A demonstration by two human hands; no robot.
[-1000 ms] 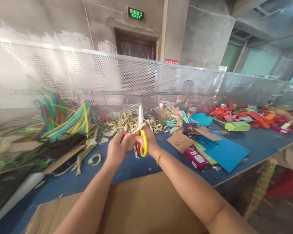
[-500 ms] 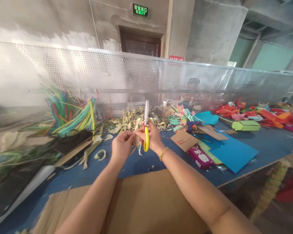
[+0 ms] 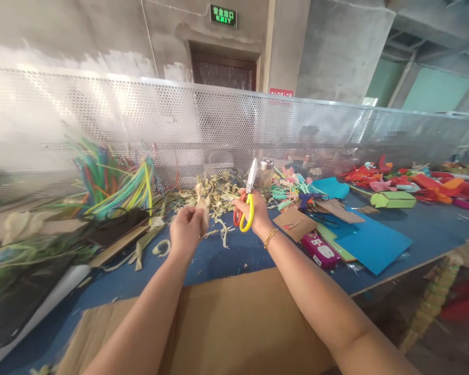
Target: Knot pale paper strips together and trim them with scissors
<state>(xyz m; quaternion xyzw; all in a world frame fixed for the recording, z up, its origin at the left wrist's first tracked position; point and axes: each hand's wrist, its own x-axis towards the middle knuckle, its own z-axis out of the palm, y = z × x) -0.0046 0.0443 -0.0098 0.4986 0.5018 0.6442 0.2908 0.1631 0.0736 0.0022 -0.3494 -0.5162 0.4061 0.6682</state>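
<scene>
My left hand [image 3: 186, 229] is closed on a pale, dry husk-like strip [image 3: 203, 200], which sticks up above the fingers. To its right, my right hand [image 3: 256, 212] grips a pair of scissors [image 3: 247, 211] with one red and one yellow handle loop. The metal blades point up and look closed. A gap separates the two hands. Behind them lies a heap of similar dry strips [image 3: 219, 190], and thin offcuts [image 3: 223, 232] are scattered on the blue tabletop [image 3: 219, 260].
Brown cardboard [image 3: 242, 323] lies in front of me. Colourful pipe cleaners [image 3: 121, 182] stand at left. A lidded jar [image 3: 266, 172], paper flowers [image 3: 291, 179], a purple pack [image 3: 320, 250] and blue sheets [image 3: 373, 239] are at right. A perforated metal screen [image 3: 160, 120] runs behind.
My hands have moved apart: the left, with the pale strip, went left and slightly down, and the right, with the scissors, went right. The scissors now tilt to the right.
</scene>
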